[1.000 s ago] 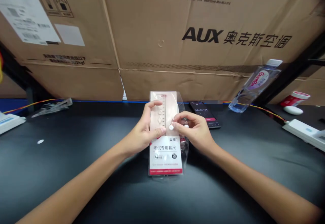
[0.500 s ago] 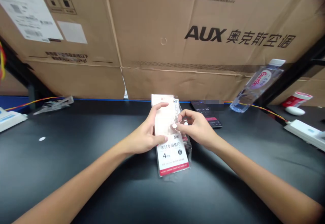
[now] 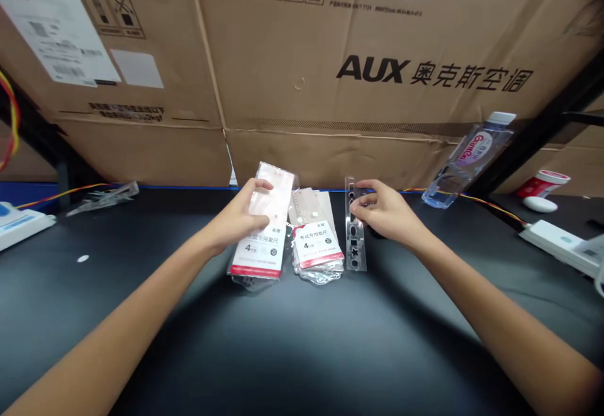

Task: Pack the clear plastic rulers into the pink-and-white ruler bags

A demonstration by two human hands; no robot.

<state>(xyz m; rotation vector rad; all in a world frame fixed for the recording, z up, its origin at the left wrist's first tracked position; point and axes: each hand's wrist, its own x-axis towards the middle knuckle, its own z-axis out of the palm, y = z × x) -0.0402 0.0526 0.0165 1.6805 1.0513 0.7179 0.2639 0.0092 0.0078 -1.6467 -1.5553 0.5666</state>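
Observation:
My left hand [image 3: 238,211] is shut on a clear plastic pack holding a ruler set [image 3: 262,221], which has a white and red label and is tilted up off the black table. To its right lies a second, crumpled clear pack [image 3: 316,243], also with a white and red label and with pale rulers inside. My right hand [image 3: 384,211] grips the top of a clear plastic stencil ruler [image 3: 355,233] with cut-out shapes, standing nearly upright on the table next to the second pack.
A large cardboard box [image 3: 302,44] stands behind the black table [image 3: 94,290]. A water bottle [image 3: 467,161] lies tilted at the right, beyond which are a red and white cup [image 3: 542,184], a white mouse [image 3: 540,204] and a power strip [image 3: 559,246]. Another power strip [image 3: 23,221] sits far left.
Both hands were at a white snap button on one pack. Now they are apart, my left hand has lifted a pack, a second pack lies on the table, and my right hand grips the stencil ruler.

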